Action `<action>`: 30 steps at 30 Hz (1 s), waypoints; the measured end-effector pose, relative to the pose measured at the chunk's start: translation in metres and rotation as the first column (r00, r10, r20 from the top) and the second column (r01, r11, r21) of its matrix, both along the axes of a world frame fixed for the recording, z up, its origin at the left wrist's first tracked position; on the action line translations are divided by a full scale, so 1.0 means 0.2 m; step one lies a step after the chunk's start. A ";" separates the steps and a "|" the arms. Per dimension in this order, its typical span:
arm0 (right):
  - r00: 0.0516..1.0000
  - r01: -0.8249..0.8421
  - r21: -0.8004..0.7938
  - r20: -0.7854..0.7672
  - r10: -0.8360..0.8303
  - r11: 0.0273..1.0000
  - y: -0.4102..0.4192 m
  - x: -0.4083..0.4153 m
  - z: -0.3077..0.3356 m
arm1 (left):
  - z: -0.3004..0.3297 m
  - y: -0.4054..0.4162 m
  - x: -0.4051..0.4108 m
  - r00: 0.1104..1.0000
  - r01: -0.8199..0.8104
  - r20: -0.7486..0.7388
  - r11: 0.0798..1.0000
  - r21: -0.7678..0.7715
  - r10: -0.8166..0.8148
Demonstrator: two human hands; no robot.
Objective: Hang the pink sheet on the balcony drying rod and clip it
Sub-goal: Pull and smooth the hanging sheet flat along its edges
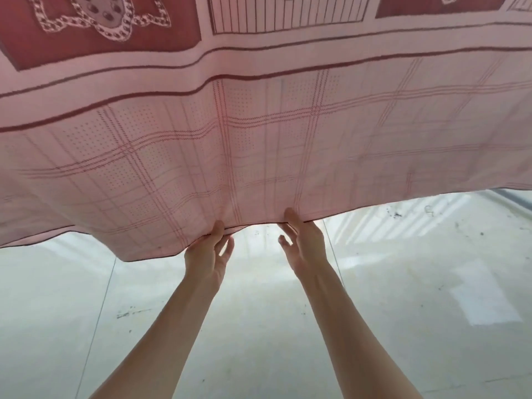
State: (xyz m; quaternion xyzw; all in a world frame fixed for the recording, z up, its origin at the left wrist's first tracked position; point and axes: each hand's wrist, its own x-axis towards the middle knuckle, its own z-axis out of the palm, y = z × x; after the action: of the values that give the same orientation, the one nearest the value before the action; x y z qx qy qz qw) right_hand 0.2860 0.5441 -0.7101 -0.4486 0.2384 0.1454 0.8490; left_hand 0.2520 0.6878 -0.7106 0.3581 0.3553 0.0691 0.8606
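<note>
The pink sheet [259, 133] fills the upper half of the view, with a checked border, dark red stripes and red patterned panels near the top. Its lower hem hangs in a wavy line across the middle. My left hand [210, 251] pinches the hem from below, thumb on the near side of the cloth. A little to its right, my right hand [302, 240] holds the same hem, thumb on the cloth and fingers behind or under the edge. Both arms reach forward from the bottom of the view. The drying rod and any clips are hidden.
Below the sheet lies a pale tiled floor [259, 326] with thin joint lines, dark specks and bright patches of sunlight at the right. A dark rail or edge [515, 198] shows at the far right under the hem.
</note>
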 end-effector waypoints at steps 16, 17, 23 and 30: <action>0.952 -0.284 -0.732 -0.137 0.274 0.619 -0.33 -0.22 0.16 | 0.00 -0.08 -0.07 0.887 0.452 -0.221 0.859 0.239 -0.405; 0.939 -0.291 -0.826 -0.151 0.308 0.483 -0.39 -0.25 0.19 | 0.01 -0.10 -0.11 0.827 0.561 -0.303 0.735 0.381 -0.473; 0.847 -0.331 -0.941 -0.331 0.416 -0.074 -0.71 -0.58 0.38 | 0.18 -0.25 -0.22 0.549 0.444 -0.430 -0.186 0.876 -0.716; 0.894 -0.312 -0.950 -0.290 0.343 0.009 -1.19 -0.59 0.44 | 0.29 -0.72 -0.15 0.477 0.406 -0.384 -0.189 0.894 -0.790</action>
State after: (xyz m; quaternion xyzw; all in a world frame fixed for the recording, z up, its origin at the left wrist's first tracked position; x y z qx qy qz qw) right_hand 0.1687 0.3057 -0.6227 -0.9400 0.1527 0.1351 0.2737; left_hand 0.2224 0.5435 -0.6533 0.8977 -0.1343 -0.1048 0.4065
